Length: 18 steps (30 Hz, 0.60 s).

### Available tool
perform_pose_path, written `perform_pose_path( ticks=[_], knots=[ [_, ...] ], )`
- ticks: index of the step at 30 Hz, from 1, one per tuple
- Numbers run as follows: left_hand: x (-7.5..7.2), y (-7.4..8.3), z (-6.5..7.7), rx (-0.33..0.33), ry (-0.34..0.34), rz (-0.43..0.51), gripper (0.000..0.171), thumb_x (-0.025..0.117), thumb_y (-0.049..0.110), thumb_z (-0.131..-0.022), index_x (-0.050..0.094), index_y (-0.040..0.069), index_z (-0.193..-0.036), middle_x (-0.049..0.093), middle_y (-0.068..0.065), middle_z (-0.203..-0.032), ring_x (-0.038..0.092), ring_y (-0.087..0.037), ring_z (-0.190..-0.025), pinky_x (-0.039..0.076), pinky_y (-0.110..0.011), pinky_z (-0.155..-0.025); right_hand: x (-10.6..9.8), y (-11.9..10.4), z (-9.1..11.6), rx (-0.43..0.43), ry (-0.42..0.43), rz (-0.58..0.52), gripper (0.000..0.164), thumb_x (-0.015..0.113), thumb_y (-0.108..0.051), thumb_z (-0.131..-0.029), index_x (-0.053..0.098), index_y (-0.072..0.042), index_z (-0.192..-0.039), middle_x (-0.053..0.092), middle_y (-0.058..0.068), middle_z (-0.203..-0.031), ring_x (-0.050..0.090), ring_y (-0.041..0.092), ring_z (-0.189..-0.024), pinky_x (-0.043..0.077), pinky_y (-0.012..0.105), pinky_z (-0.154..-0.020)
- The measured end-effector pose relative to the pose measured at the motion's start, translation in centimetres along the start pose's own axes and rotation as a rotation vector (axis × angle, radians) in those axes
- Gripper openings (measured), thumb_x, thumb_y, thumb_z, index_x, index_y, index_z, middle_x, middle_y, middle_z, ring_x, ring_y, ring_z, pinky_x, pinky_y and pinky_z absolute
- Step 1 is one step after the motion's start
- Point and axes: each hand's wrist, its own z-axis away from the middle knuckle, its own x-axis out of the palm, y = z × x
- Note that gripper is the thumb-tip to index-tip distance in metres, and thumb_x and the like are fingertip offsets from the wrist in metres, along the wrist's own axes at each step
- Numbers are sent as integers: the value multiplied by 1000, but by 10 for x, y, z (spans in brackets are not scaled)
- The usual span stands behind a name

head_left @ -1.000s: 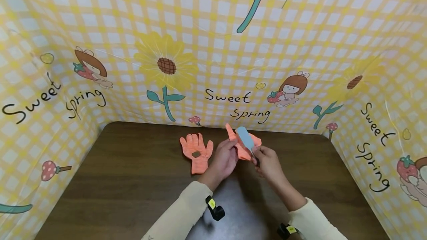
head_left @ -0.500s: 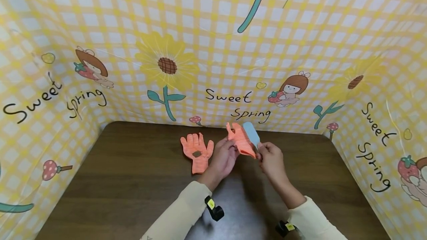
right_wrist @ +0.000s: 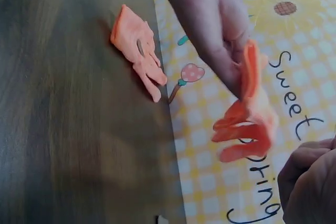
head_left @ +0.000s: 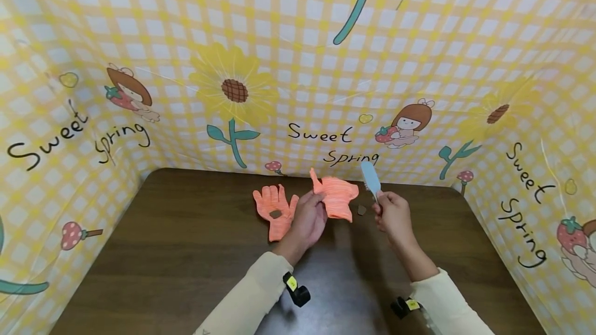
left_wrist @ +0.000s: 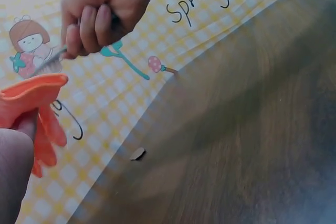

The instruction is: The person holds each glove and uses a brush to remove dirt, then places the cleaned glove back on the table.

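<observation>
My left hand (head_left: 311, 221) pinches an orange knitted glove (head_left: 337, 198) by its edge, thumb on top, above the table's back part. In the left wrist view, the cuff of this glove (left_wrist: 34, 90) gapes and its fingers hang down. My right hand (head_left: 393, 216) grips a light blue brush (head_left: 371, 177) by its thin handle, bristles facing left towards the glove, with a gap between them. A small brown flake (head_left: 361, 210) lies on the table below the two hands. Left of my left hand, a second orange glove (head_left: 279, 229) lies flat with a brown patch (head_left: 276, 214) on its palm.
The dark wooden table (head_left: 186, 273) is bordered at the back and sides by a yellow checked cloth (head_left: 298, 92) with printed flowers and lettering. The cloth wall stands close behind the brush and held glove. Black straps with small devices (head_left: 298, 293) sit on both sleeves.
The brush has come off the glove and moved right and up. The held glove has turned, showing more of its surface. The brown flake now shows on the table.
</observation>
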Motion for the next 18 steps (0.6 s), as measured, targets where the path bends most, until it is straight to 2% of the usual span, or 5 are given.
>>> perform_pose_path(
  ticks=[4, 8, 12, 15, 18],
  knots=[
    [1, 1, -1, -6, -5, 5, 37, 35, 2, -108, 42, -5, -143, 55, 0, -109, 55, -9, -103, 50, -23, -87, 8, -4, 8, -11, -92, 8, 29, 43, -24, -110, 51, 2, -101, 46, -3, -65, 34, 7, -46, 27, 21, -39],
    [7, 0, -2, -35, -12, -45, 41, 40, 3, -108, 43, -5, -147, 60, -2, -128, 55, -10, -122, 50, -24, -100, 26, -2, 18, -33, -156, 40, 30, 45, -24, -110, 53, 3, -99, 48, 0, -65, 34, 10, -45, 28, 23, -40],
    [12, -1, -1, -52, 9, -87, 46, 42, 2, -108, 38, -5, -153, 50, -13, -152, 45, -17, -142, 43, -31, -115, 34, 2, 20, -65, -104, 75, 30, 46, -24, -110, 57, 2, -99, 50, 3, -67, 36, 12, -46, 31, 24, -42],
    [13, -1, 1, -59, 34, -75, 46, 41, 0, -107, 36, -5, -153, 44, -16, -157, 41, -19, -144, 37, -36, -120, 33, 2, 19, -84, -56, 110, 30, 47, -24, -109, 59, 2, -100, 52, 3, -67, 39, 12, -49, 33, 24, -44],
    [14, -1, 1, -57, 19, -48, 48, 39, -2, -107, 33, -6, -154, 40, -16, -160, 38, -20, -147, 33, -39, -122, 30, 1, 16, -107, -22, 127, 30, 48, -23, -109, 59, 2, -98, 52, 4, -67, 40, 12, -51, 34, 24, -46]
  ],
)
